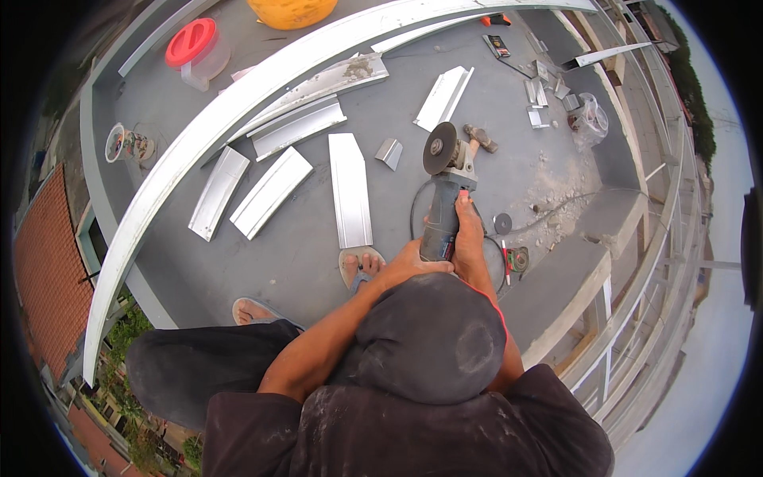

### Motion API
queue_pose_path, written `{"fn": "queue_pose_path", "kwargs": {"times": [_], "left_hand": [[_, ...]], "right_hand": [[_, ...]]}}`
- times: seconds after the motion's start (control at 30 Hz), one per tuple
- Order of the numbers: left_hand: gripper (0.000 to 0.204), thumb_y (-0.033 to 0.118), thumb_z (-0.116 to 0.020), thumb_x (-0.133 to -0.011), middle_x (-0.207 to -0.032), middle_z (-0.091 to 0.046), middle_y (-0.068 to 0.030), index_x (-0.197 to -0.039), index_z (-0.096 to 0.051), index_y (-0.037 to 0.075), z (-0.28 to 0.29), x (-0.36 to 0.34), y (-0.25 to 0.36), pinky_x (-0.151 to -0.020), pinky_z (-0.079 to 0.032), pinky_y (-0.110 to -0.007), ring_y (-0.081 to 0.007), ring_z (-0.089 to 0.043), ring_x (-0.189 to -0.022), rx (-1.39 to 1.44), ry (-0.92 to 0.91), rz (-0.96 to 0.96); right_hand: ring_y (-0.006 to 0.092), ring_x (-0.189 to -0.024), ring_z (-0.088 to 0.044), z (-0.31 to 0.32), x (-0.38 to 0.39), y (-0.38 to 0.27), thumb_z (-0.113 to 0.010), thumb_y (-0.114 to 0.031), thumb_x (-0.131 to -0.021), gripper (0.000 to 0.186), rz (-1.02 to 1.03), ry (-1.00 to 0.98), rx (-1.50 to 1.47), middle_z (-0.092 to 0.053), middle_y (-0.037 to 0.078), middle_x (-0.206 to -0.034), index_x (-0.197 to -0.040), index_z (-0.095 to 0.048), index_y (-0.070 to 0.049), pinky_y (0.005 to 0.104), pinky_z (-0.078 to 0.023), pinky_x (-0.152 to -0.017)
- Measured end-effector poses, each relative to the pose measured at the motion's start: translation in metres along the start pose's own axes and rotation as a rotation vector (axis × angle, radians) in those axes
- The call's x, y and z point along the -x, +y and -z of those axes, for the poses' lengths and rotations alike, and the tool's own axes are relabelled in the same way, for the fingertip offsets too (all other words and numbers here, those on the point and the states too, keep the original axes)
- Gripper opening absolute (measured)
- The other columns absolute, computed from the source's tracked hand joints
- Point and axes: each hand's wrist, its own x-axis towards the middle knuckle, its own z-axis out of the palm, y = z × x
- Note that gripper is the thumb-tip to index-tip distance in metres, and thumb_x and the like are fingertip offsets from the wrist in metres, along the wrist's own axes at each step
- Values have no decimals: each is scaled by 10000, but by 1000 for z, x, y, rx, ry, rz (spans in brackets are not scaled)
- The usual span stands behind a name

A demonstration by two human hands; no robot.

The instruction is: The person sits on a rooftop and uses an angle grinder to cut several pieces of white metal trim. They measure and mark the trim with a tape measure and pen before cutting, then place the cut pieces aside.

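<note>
While both hands are occupied with the angle grinder [439, 232], its disc [439, 149] points forward, away from the body of the person. The left hand [420, 261] is wrapped around the rear end of the tool, and the right hand [468, 229] is closed along its right side; some fingers are hidden. I suppose that two hands are used because the tool is heavy and could turn aside under one hand alone. Whether the disc is spinning, I cannot tell.

The cord [412, 216] makes a loop on the left side of the grinder, apart from the disc, which probably protects it. A hammer [490, 145] lies on the floor [310, 230] just beside the disc; I cannot tell if they touch. Near the right hand there are a loose disc [502, 223], a tape measure [518, 259] and a red and white marker [505, 261], perhaps put there for easy reach.

To the left, a flat metal piece [350, 191] lies lengthwise, with one end close to the sandalled foot [360, 268]. Other metal profiles [273, 192] are spread further left, maybe to leave free the place around the tool.
</note>
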Motion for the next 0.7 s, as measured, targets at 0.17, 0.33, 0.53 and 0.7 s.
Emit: {"fn": "queue_pose_path", "kwargs": {"times": [0.17,0.33,0.53,0.7], "left_hand": [[825,371,-970,-803,-1258,-773,-198,-1424,-633,-53,2,1,8,-1060,-549,-397,-284,-741,-1168,-144,18,-101],[861,386,-974,-799,-1283,-770,-215,-1445,-619,-58,2,5,14,-1078,-545,-408,-308,-741,-1197,-101,17,-78],[815,376,-959,-823,-1255,-773,-207,-1425,-627,-62,5,2,-2,-1065,-549,-410,-304,-741,-1169,-136,35,-87],[750,366,-948,-841,-1219,-780,-198,-1383,-645,-53,-5,14,10,-1042,-550,-412,-295,-743,-1155,-90,15,-25]], "right_hand": [[234,-895,-745,4,7,1,-539,-548,-1150,574,11,-42,-155,-747,140,-1028,-1260,-669,1,375,-620,-787],[248,-906,-747,7,7,4,-523,-549,-1154,590,16,-55,-100,-746,161,-1055,-1275,-667,10,389,-621,-795],[249,-861,-746,-2,10,5,-470,-588,-1160,642,14,-48,-120,-751,166,-1050,-1259,-673,13,392,-619,-761],[244,-807,-749,-2,5,8,-439,-641,-1154,690,-9,51,29,-750,153,-1044,-1215,-672,5,390,-626,-715]]}}
